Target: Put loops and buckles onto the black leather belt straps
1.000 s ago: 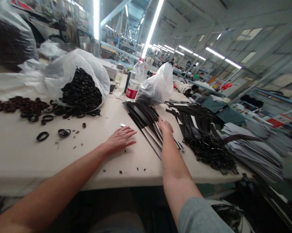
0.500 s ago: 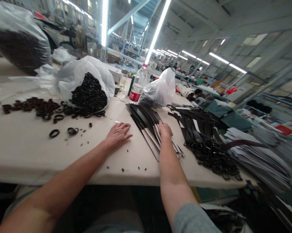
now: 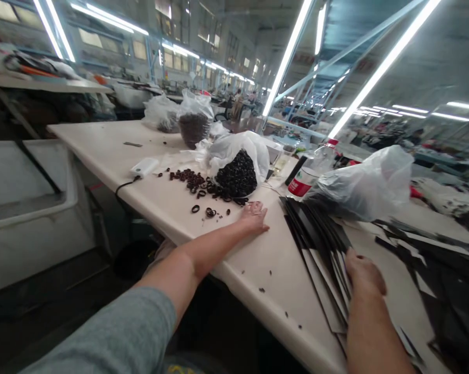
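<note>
My left hand (image 3: 253, 217) lies on the table with its fingers spread, beside the mouth of a clear plastic bag (image 3: 258, 150) that spills small black loops (image 3: 236, 176). Nothing shows in its grasp. At the right, my right hand (image 3: 365, 272) is closed at the edge of a fanned stack of long black strips (image 3: 310, 228), some with pale undersides. Its fingertips are partly hidden among the strips. Brown loops (image 3: 187, 177) lie left of the bag, with a few single black loops (image 3: 210, 212) in front.
A bottle with a red label (image 3: 302, 182) and another plastic bag (image 3: 369, 182) stand behind the strips. More black strips (image 3: 448, 280) lie at far right. A white power adapter (image 3: 144, 167) with a cable sits near the table's left edge. Full bags (image 3: 195, 127) stand farther back.
My view has swung to the left, so the table's left end and a white bin now show. Both hands stay at about the same places on the table.
</note>
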{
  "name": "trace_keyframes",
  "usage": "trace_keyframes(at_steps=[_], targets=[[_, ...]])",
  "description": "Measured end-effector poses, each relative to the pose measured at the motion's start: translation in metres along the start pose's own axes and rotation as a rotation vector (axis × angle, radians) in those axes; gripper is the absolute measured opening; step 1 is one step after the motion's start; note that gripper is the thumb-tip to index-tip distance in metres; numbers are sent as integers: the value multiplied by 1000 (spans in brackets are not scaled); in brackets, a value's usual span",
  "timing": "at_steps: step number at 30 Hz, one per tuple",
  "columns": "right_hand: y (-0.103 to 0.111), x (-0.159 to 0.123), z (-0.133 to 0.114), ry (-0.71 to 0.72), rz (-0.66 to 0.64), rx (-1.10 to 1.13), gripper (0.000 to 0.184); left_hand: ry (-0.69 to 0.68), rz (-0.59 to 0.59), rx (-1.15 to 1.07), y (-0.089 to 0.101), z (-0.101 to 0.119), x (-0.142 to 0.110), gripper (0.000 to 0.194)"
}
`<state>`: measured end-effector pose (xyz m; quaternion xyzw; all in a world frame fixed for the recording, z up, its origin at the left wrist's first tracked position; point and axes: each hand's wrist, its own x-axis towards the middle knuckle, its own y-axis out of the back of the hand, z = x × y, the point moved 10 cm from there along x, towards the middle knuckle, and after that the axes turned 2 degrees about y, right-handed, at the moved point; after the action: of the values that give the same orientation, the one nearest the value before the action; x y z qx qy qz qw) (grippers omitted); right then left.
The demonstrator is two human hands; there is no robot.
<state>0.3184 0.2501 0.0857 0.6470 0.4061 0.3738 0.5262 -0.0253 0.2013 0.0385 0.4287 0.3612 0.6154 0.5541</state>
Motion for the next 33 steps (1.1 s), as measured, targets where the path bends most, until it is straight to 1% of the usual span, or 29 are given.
trace_keyframes(at_steps=[3,5,6,8,10,11,13,15,17,20,22,24,26,28,30,33], targets=[[-5,0,9,-93,-71,69,76,-58,-67,-5,-9,-2,-19,76],[-4,-1,8,-99,-76,81,76,-111,-90,3,-14,-7,-38,71],[-3,-2,7,-92,-79,86,75,-128,-81,16,-13,-12,-47,67],[-2,-6,4,-65,-84,97,73,-138,-11,62,-4,-30,-63,58],[0,-10,0,-38,-89,104,70,-128,97,109,12,-53,-72,48],[1,-12,-1,-34,-91,106,69,-121,145,123,20,-65,-75,43],[3,-16,-1,-37,-91,108,68,-103,202,130,35,-88,-74,34],[5,-18,-1,-40,-87,112,67,-83,227,126,46,-107,-66,32],[5,-18,-2,-40,-85,118,66,-62,256,126,58,-118,-54,33],[5,-16,0,-49,-75,127,65,-43,305,126,70,-122,-33,32],[4,-15,1,-51,-67,130,65,-28,340,126,74,-118,-18,39],[3,-12,3,-46,-65,131,65,-5,369,129,74,-115,-5,50],[1,-8,4,-36,-60,134,65,43,377,131,69,-117,8,54],[0,-5,6,-27,-54,130,63,106,363,119,63,-123,20,52],[-1,-2,7,-16,-64,118,63,171,343,87,59,-134,32,45],[-4,2,7,8,-79,94,65,242,318,29,59,-151,50,40]])
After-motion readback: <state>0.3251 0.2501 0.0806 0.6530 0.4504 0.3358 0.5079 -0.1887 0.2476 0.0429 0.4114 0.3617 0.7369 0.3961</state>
